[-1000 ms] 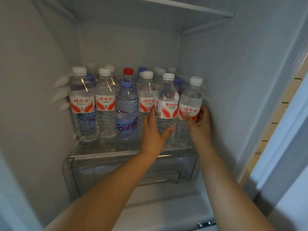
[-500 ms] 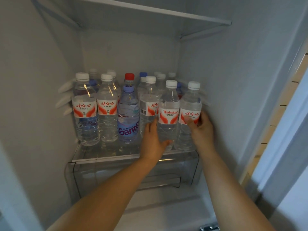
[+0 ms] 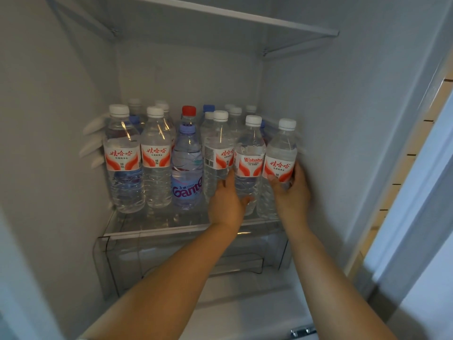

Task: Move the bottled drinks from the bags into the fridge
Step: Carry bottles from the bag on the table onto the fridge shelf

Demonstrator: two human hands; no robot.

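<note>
Wahaha water bottle (image 3: 280, 165): upright, front-right corner of glass shelf (image 3: 157, 228), beside fridge wall (image 3: 343, 143); right hand (image 3: 291, 190) wrapped round it. Neighbouring Wahaha bottle (image 3: 248, 163): left hand (image 3: 226, 203) grips lower body. Since previous frame: both grips unchanged, both hands sit lower on bottles.

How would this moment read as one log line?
left hand: grips Wahaha bottle | right hand: grips rightmost bottle | both on fridge shelf

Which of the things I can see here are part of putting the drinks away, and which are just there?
Part of the job:
left hand on Wahaha bottle
right hand on end bottle
other bottles on the glass shelf

Just there:
drawer
upper shelf
</note>
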